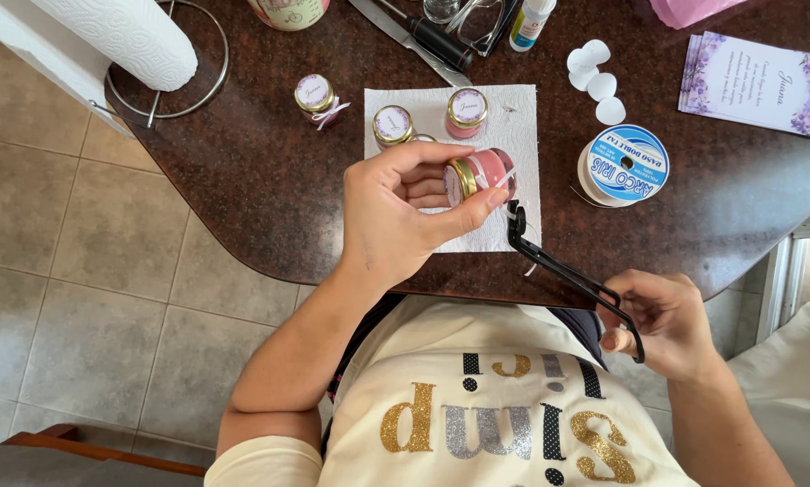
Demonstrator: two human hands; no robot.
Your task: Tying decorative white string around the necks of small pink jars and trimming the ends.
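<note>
- We hold a small pink jar (488,171) with a gold lid on its side above the white paper towel (513,126), our left hand (396,212) clamped around it.
- Our right hand (662,320) grips black scissors (562,275), blades by the jar's thin white ribbon (533,236).
- It looks like the trimming step; next calls for a steady snip near the knot.
- More jars (466,110) wait at the far side.

Home craft corner: dark stone-look counter (270,189) above tiled floor (71,261); on it, paper-towel roll (121,36), ribbon spool (623,164), small labelled jars (391,124), floral cards (755,81).
</note>
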